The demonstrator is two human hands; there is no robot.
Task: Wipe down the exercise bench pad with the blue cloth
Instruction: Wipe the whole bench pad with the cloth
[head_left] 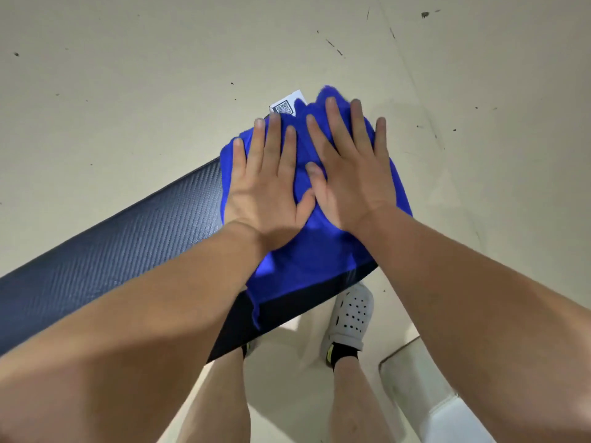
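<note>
The blue cloth [319, 254] lies spread over the right end of the dark, textured bench pad [128, 238], which runs from the lower left toward the centre. My left hand [265, 193] presses flat on the cloth's left part, fingers spread and pointing away from me. Beside it, thumbs nearly touching, my right hand [348, 177] lies flat on the cloth's right part. Neither hand grips the cloth; both palms rest on top. The far edge of the cloth bunches up past my right fingertips.
A white tag with a QR code [286, 105] pokes out beyond the cloth at the pad's far end. Beige floor surrounds the bench. My legs and a white perforated shoe [351, 314] stand below the pad. A pale box-like object [425, 388] sits at the lower right.
</note>
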